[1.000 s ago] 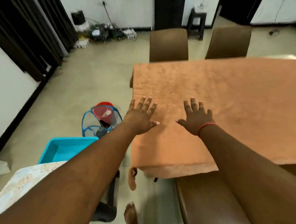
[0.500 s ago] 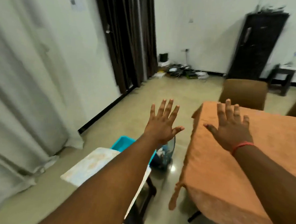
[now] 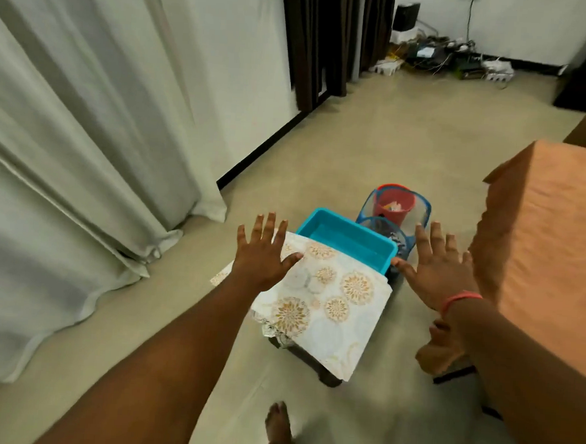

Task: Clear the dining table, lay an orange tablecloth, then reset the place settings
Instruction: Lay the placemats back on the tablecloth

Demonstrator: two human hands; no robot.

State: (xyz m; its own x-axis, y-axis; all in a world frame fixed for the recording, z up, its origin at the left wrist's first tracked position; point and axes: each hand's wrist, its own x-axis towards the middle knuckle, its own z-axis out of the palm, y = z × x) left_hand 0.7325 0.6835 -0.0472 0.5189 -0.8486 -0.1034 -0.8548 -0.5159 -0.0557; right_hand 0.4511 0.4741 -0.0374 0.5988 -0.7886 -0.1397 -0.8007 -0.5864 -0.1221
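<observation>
The orange tablecloth (image 3: 544, 237) covers the dining table at the right edge, its corner hanging down. A folded white cloth with gold floral print (image 3: 328, 303) lies on a low dark stool, partly over a turquoise plastic tray (image 3: 349, 237). My left hand (image 3: 265, 254) hovers with spread fingers over the floral cloth's left edge and holds nothing. My right hand (image 3: 436, 268), with a red band at the wrist, is spread in the air between the tray and the table, also holding nothing.
A blue mesh basket (image 3: 395, 214) with a red bucket (image 3: 394, 200) in it stands on the floor behind the tray. Pale curtains (image 3: 66, 139) hang at the left. Cables and power strips (image 3: 442, 57) lie by the far wall. My bare foot (image 3: 277, 426) is below.
My view has swung left and down, away from the table to the stool. Both hands left the orange tablecloth and now hover spread over the floral cloth and tray.
</observation>
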